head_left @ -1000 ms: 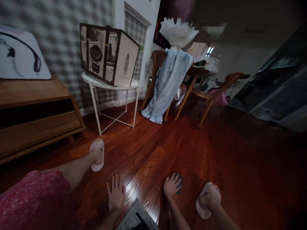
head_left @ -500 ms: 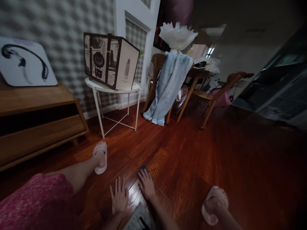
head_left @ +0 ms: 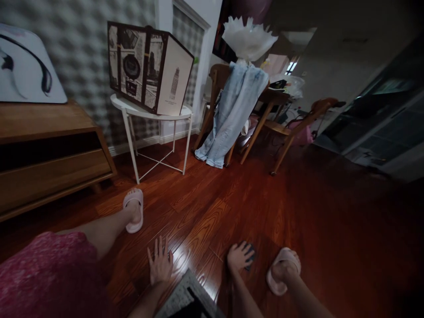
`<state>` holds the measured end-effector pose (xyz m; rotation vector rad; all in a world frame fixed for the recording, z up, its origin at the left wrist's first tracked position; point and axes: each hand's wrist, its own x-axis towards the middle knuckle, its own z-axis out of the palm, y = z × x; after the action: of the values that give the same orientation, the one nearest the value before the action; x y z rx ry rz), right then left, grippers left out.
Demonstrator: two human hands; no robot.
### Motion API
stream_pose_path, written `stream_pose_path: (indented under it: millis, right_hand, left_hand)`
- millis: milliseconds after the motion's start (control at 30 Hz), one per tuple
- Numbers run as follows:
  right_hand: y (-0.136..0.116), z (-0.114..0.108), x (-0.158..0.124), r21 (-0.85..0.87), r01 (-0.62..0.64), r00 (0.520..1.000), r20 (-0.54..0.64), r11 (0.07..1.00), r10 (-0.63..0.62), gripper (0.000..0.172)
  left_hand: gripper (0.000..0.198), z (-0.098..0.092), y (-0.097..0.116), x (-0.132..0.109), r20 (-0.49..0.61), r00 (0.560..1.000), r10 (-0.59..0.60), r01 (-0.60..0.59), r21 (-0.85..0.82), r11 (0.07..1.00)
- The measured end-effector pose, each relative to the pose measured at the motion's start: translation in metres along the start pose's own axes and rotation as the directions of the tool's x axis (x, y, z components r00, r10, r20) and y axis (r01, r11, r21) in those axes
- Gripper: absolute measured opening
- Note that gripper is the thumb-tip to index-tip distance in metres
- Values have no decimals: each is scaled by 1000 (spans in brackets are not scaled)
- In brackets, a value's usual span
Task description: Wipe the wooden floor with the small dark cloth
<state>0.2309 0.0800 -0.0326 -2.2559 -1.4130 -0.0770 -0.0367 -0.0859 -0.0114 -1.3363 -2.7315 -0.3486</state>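
My left hand (head_left: 160, 261) lies flat with fingers spread on the glossy red-brown wooden floor (head_left: 198, 216), holding nothing. To its right, my right hand (head_left: 239, 257) rests over a small dark cloth or pad (head_left: 250, 256) on the floor. Its fingers are apart across the top of that dark piece, which shows past the fingertips. Between my forearms, at the bottom edge, is a grey panel with a black print (head_left: 190, 298).
My feet wear pale pink slippers (head_left: 134, 211). Ahead stand a white round table (head_left: 119, 103) bearing a patterned box (head_left: 139, 68), a wooden cabinet (head_left: 53, 170) at left, jeans (head_left: 232, 112) draped over a chair, and another wooden chair (head_left: 288, 132).
My right hand has swept rightward over the floor together with the dark piece, away from my left hand. The left hand stays nearly in place. The view has shifted slightly.
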Motion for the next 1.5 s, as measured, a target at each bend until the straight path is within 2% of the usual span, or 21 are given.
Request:
stream_pose_path:
  millis: [67, 100, 200, 300, 367, 433, 467, 533, 633, 700, 800, 867, 967, 1067, 1133, 1200, 1267, 1333, 1400, 1433, 1500]
  right_hand:
    - [-38, 3, -31, 8, 141, 983, 115, 990, -141, 63]
    - [-56, 3, -49, 29, 238, 950, 199, 971, -239, 62]
    - [-100, -2, -107, 178, 500, 745, 411, 848, -525, 60]
    - [-123, -9, -153, 347, 634, 536, 448, 691, -716, 60]
    - [-128, -12, -161, 434, 689, 414, 421, 580, -807, 58]
    - [-126, -13, -140, 476, 722, 335, 393, 502, -856, 55]
    - [-122, -13, -121, 469, 729, 336, 389, 498, -858, 54]
    - [-103, -13, -69, 387, 716, 436, 402, 581, -805, 53]
    - [-46, -11, 13, 157, 560, 715, 403, 813, -571, 56]
    - [3, -11, 51, 45, 400, 860, 328, 916, -391, 59]
    - [62, -10, 67, -13, 204, 961, 194, 979, -198, 63]
    - [73, -8, 54, -28, 74, 995, 68, 997, -72, 65]
    - [43, -5, 15, -15, -8, 999, -49, 1000, 7, 66]
    - [-12, -3, -31, 50, 240, 965, 95, 970, -244, 63]
    - [-48, -4, -65, 131, 452, 842, 266, 882, -470, 61]
    - [-75, -7, -98, 226, 608, 660, 390, 761, -643, 58]
    - [-93, -10, -123, 320, 709, 482, 430, 628, -763, 56]
    - [-102, -13, -130, 397, 756, 360, 412, 520, -837, 54]
    - [-102, -13, -112, 427, 759, 334, 391, 491, -858, 52]
    - [-98, -12, -95, 414, 753, 361, 390, 512, -847, 52]
    - [-79, -9, -50, 324, 713, 493, 398, 621, -774, 55]
  left_hand:
    - [57, -1, 0, 0, -3, 1000, 6, -6, -4, 1000]
    - [57, -1, 0, 0, -5, 1000, 9, -9, 1, 1000]
    - [57, 0, 0, 0, -7, 1000, 15, -14, 41, 999]
    - [58, 4, -1, 0, -6, 1000, 20, -19, 75, 997]
    - [58, 8, -2, 0, -9, 1000, 28, -28, 80, 996]
    - [59, 10, -2, 0, -17, 999, 28, -27, 79, 996]
    - [60, 11, -2, 0, -23, 999, 28, -26, 79, 996]
    - [60, 11, -2, 0, -30, 999, 21, -18, 83, 996]
    - [60, 9, -2, -1, -15, 1000, 21, -20, 74, 997]
    - [60, 9, -3, -1, 2, 1000, 24, -24, 65, 998]
    - [60, 11, -3, -1, 4, 1000, 22, -22, 51, 998]
    - [60, 12, -3, -1, -4, 1000, 19, -19, 36, 999]
    - [61, 11, -4, -1, -2, 1000, 21, -21, 10, 1000]
    - [62, 7, -4, -2, 9, 1000, 16, -16, -8, 1000]
    - [62, 5, -4, -2, 11, 1000, 27, -27, -8, 1000]
    - [61, 4, -4, -2, 10, 999, 36, -36, 4, 999]
    - [60, 4, -3, -1, 5, 999, 34, -34, 27, 999]
    - [59, 5, -2, 0, -4, 1000, 22, -21, 49, 999]
    - [58, 6, -1, 0, -12, 1000, 18, -18, 44, 999]
    - [58, 7, -1, 0, -16, 1000, 16, -15, 34, 999]
    - [58, 8, -2, 0, -22, 1000, 10, -9, 22, 1000]
